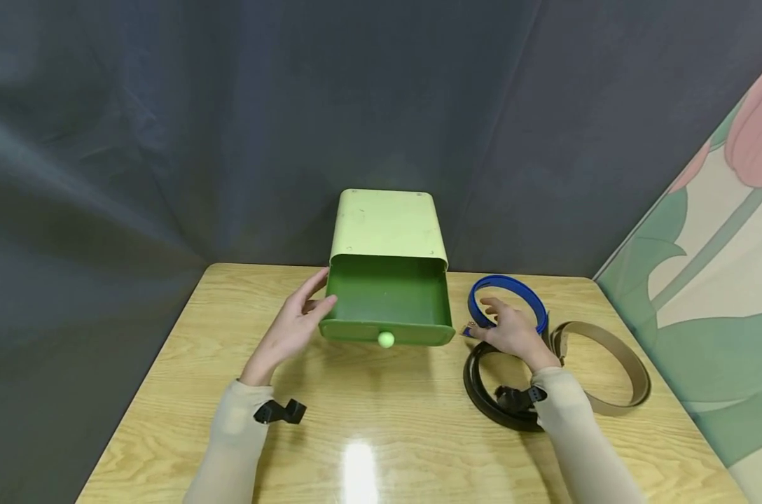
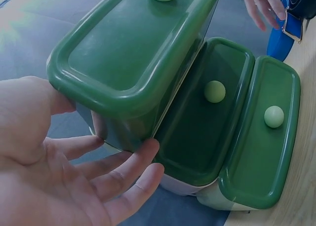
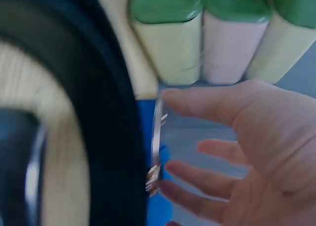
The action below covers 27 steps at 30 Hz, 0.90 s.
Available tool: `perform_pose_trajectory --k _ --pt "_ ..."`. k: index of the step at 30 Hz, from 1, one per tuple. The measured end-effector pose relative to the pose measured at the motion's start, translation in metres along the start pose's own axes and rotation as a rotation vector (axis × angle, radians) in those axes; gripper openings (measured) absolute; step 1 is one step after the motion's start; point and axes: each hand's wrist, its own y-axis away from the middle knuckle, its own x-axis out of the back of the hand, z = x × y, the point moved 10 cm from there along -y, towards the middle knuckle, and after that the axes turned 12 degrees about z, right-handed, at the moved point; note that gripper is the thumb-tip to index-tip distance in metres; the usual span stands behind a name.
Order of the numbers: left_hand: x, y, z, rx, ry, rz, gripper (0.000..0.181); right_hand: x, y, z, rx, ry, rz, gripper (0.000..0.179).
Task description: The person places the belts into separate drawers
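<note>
A small pale green cabinet (image 1: 390, 224) stands at the back of the table with its top green drawer (image 1: 387, 297) pulled out. The inside of that drawer is bare. My left hand (image 1: 295, 322) is at the drawer's left side, thumb near the front corner, fingers loosely extended along the side wall. Over on the right, my right hand (image 1: 510, 330) reaches down over a coiled blue belt (image 1: 513, 283). Its thumb and fingers are spread at either end of the belt's metal buckle (image 3: 157, 132). Two lower drawers with round knobs (image 2: 215, 92) are closed.
A coiled black belt (image 1: 475, 385) lies just in front of the blue one, partly under my right wrist. Farther right is a coiled tan belt (image 1: 636, 378). A dark curtain (image 1: 381, 91) hangs behind the wooden table (image 1: 381, 399), and a floral panel (image 1: 702, 266) runs along the right.
</note>
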Motion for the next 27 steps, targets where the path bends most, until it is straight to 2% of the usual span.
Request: perform_pose_trajectory --k 5,9,16,21,27 --pt "0.002 0.0 -0.002 -0.006 -0.012 -0.004 0.065 -0.012 -0.009 0.019 -0.034 0.043 -0.048 0.083" --pt "0.002 0.0 -0.005 -0.003 -0.015 -0.011 0.065 -0.018 -0.014 0.028 -0.044 0.015 -0.08 0.079" --pt "0.002 0.002 -0.006 0.02 -0.011 -0.011 0.066 -0.018 -0.018 0.037 -0.066 -0.06 -0.073 0.067" --pt "0.002 0.003 -0.007 0.022 -0.009 -0.015 0.066 -0.019 -0.018 0.037 -0.071 -0.051 -0.074 0.063" --pt "0.003 0.003 -0.008 0.016 0.001 -0.013 0.066 -0.017 -0.022 0.039 -0.069 -0.018 -0.039 0.058"
